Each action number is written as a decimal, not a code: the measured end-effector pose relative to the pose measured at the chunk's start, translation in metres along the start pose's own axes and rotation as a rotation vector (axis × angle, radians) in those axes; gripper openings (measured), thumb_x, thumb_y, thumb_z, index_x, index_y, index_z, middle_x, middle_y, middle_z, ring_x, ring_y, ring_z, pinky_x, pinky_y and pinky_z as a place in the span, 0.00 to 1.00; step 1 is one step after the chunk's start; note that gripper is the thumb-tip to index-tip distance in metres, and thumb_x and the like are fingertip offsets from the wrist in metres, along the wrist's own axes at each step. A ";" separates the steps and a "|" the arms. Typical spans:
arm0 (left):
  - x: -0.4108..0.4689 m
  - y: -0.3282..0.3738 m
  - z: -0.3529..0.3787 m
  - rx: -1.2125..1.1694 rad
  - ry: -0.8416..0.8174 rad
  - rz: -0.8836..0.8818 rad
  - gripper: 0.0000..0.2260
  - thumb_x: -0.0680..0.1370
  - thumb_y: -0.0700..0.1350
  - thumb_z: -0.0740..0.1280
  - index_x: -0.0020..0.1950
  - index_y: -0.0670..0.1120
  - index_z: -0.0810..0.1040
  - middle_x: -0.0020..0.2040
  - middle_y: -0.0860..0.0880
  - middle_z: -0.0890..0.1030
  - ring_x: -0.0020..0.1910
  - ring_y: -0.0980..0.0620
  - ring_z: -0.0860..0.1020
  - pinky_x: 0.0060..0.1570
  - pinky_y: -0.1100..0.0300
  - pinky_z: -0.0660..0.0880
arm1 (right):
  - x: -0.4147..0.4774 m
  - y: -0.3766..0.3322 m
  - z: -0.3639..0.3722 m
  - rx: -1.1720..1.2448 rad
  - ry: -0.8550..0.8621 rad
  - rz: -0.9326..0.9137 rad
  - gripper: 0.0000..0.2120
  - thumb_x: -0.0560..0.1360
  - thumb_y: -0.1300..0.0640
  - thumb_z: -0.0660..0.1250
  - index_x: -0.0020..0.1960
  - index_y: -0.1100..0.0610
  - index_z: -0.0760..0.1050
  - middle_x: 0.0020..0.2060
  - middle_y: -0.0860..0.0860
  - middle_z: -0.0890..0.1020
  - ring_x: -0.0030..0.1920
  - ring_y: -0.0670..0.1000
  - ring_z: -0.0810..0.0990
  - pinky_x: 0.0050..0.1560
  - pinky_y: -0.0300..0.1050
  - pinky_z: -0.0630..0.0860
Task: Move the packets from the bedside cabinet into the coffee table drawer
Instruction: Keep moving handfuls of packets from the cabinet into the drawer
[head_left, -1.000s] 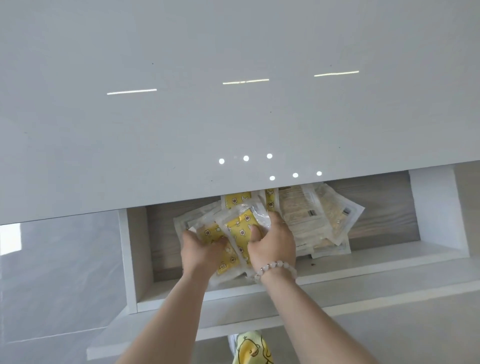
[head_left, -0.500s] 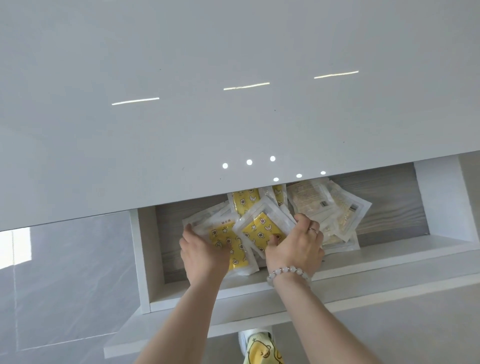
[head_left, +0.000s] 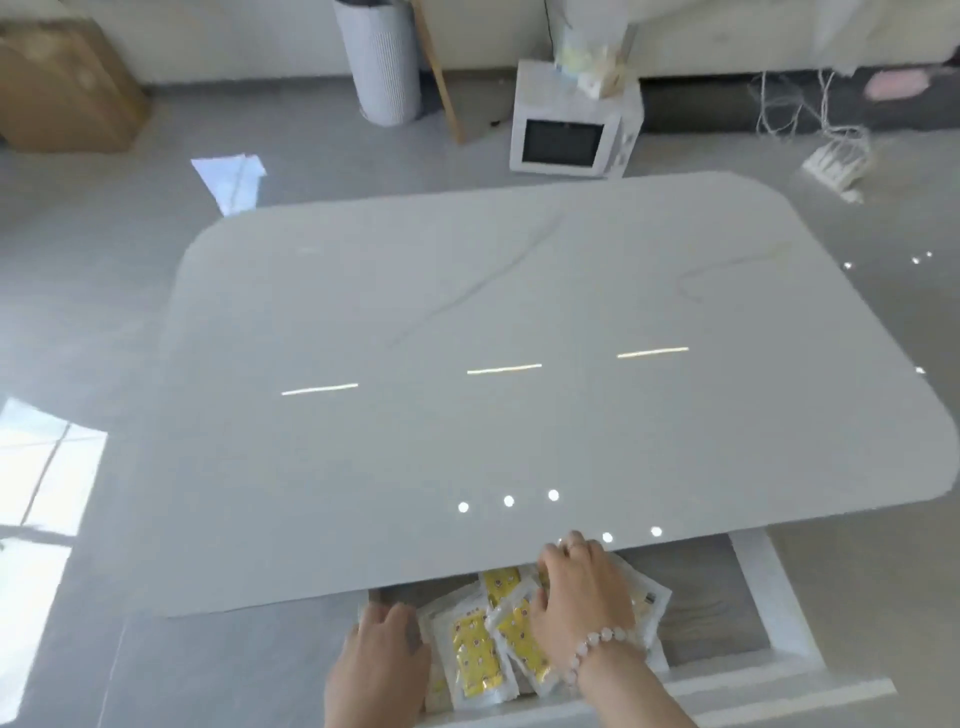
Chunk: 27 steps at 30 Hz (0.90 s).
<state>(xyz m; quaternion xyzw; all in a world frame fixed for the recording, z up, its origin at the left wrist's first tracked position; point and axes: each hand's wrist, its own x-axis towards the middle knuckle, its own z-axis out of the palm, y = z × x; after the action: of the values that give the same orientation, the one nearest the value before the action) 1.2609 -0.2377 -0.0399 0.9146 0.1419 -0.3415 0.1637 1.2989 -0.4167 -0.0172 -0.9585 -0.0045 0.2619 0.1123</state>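
- The coffee table (head_left: 519, 312) fills most of our view, its glossy grey top catching reflections of lights.
- Under the table's near edge, its drawer (head_left: 769, 597) stands pulled out toward us.
- The packets (head_left: 475, 649) lie in the drawer in a loose, overlapping pile, just below the table's near edge. Yellow printed ones are on top, and paler ones show beneath our right hand.
- Our right hand (head_left: 582, 597) lies flat on the pile with the fingers spread and nearly straight, pressing rather than gripping. Its fingertips reach the table's near edge.
- A bead bracelet (head_left: 597, 644) circles that wrist.
- Our left hand (head_left: 379, 660) touches the pile's left side, fingers relaxed, holding nothing we can see.
- Beyond the table's far edge, a white microwave (head_left: 571, 135) and a ribbed white cylinder (head_left: 382, 67) stand on the floor.
- A cardboard box (head_left: 62, 88) sits past the table's far left corner.
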 end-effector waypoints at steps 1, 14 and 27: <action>-0.015 -0.002 -0.029 0.020 0.039 0.021 0.15 0.79 0.53 0.58 0.65 0.55 0.70 0.62 0.53 0.68 0.64 0.53 0.69 0.55 0.61 0.70 | -0.007 -0.012 -0.026 -0.017 -0.005 -0.058 0.13 0.79 0.54 0.55 0.61 0.54 0.70 0.62 0.50 0.70 0.61 0.50 0.69 0.60 0.42 0.69; -0.247 -0.123 -0.280 0.007 0.635 -0.241 0.15 0.81 0.54 0.55 0.62 0.53 0.75 0.59 0.52 0.77 0.60 0.51 0.74 0.58 0.57 0.67 | -0.151 -0.297 -0.236 -0.183 0.208 -0.801 0.13 0.79 0.54 0.52 0.49 0.55 0.74 0.45 0.52 0.71 0.58 0.54 0.73 0.54 0.45 0.68; -0.464 -0.360 -0.247 -0.226 0.789 -0.823 0.15 0.81 0.51 0.55 0.64 0.50 0.73 0.64 0.48 0.75 0.62 0.46 0.75 0.57 0.55 0.71 | -0.358 -0.535 -0.123 -0.554 0.201 -1.518 0.17 0.80 0.53 0.53 0.60 0.60 0.75 0.58 0.56 0.77 0.60 0.56 0.74 0.59 0.49 0.71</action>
<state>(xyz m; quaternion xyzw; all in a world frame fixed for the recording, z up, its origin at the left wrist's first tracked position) 0.9328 0.1174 0.3747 0.8189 0.5717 0.0068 0.0489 1.0788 0.0545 0.3819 -0.7064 -0.7074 0.0165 0.0180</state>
